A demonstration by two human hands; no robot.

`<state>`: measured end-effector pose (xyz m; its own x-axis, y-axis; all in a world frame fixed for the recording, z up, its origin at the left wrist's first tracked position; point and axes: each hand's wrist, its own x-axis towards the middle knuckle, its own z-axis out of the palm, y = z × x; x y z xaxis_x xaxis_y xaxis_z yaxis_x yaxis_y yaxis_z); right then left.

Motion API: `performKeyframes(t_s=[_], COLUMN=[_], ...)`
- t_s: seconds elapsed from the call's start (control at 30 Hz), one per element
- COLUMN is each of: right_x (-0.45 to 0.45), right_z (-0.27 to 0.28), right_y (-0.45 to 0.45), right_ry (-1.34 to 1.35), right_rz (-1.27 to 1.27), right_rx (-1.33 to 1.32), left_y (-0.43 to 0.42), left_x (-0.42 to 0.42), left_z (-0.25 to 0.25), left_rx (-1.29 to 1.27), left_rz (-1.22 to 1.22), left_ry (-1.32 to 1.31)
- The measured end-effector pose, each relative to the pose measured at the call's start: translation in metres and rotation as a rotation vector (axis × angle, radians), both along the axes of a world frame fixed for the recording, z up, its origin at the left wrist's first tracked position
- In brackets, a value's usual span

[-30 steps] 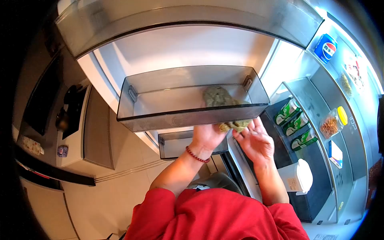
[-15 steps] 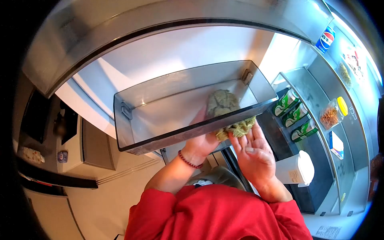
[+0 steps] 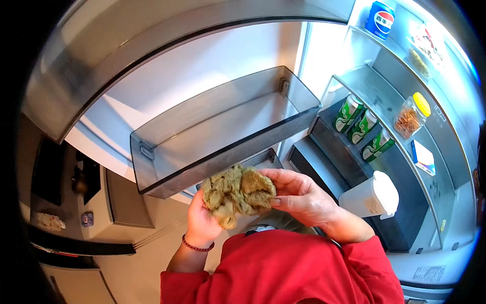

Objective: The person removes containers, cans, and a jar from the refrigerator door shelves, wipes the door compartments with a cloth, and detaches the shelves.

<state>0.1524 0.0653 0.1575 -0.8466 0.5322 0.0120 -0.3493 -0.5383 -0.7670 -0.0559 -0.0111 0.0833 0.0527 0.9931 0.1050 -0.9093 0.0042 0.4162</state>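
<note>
A fuzzy, lumpy yellow-green object point(image 3: 234, 192) is held between both hands just below the front edge of a clear grey door bin point(image 3: 223, 124). My left hand point(image 3: 203, 217), with a red bead bracelet at the wrist, grips its left side; part of the palm is hidden behind it. My right hand point(image 3: 298, 196) pinches its right side between thumb and fingers. What exactly the object is, I cannot tell.
Fridge shelves on the right hold green cans point(image 3: 362, 125), a yellow-lidded jar point(image 3: 411, 116), a blue can point(image 3: 379, 20), a small box point(image 3: 423, 158) and a white lidded pitcher point(image 3: 369, 196). An upper door bin point(image 3: 167, 30) spans the top. A cabinet point(image 3: 126, 197) stands at left.
Both hands have drawn the yellow-green object down and left, out from under and behind the door bin, into full view. My right fingers have closed on it. The view has shifted too.
</note>
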Motion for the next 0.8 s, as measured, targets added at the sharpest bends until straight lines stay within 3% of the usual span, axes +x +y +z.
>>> performKeyframes(t_s=[0.17, 0.23, 0.3, 0.37, 0.43, 0.47, 0.5, 0.53, 0.57, 0.63, 0.77, 0.8], right_x=[0.016, 0.019, 0.014, 0.013, 0.008, 0.009, 0.011, 0.012, 0.012, 0.015, 0.015, 0.014], right_z=[0.037, 0.055, 0.078, 0.101, 0.108, 0.113, 0.116, 0.114, 0.109, 0.098, 0.073, 0.066], right_y=[-0.007, 0.000, 0.014, 0.034, 0.067, 0.080, 0.090, 0.098, 0.105, 0.113, 0.122, 0.126], right_ry=[0.055, 0.089, 0.079, -0.038, -0.083, -0.388, -0.714, -0.711, -0.802, -0.892, -0.773, -0.593], right_rz=[-0.168, -0.298, -0.521, -0.657, -0.761, -0.804, -0.830, -0.835, -0.735, -0.640, -0.713, -0.590], right_rx=[0.336, 0.528, 0.882, 1.127, 1.211, 1.515, 1.803, 1.806, 1.765, 1.719, 1.623, 1.283], left_y=[-0.027, -0.036, -0.031, -0.009, 0.023, 0.041, 0.061, 0.075, 0.086, 0.104, 0.129, 0.133], left_x=[0.008, 0.006, 0.003, 0.010, 0.012, 0.007, 0.000, -0.004, -0.002, 0.010, 0.014, 0.016], left_z=[0.060, 0.088, 0.120, 0.153, 0.179, 0.185, 0.186, 0.187, 0.187, 0.185, 0.162, 0.166], left_rx=[-0.012, 0.260, 0.319, 0.220, 0.191, 0.196, 0.188, 0.175, 0.180, 0.061, 0.075, 0.060], left_rz=[0.023, 0.204, 0.312, 0.495, 0.474, 0.478, 0.362, 0.232, 0.234, -0.133, -0.394, -0.453], left_ry=[0.228, 0.720, 0.930, 0.968, 1.091, 1.091, 1.405, 1.715, 1.717, 1.867, 1.627, 1.584])
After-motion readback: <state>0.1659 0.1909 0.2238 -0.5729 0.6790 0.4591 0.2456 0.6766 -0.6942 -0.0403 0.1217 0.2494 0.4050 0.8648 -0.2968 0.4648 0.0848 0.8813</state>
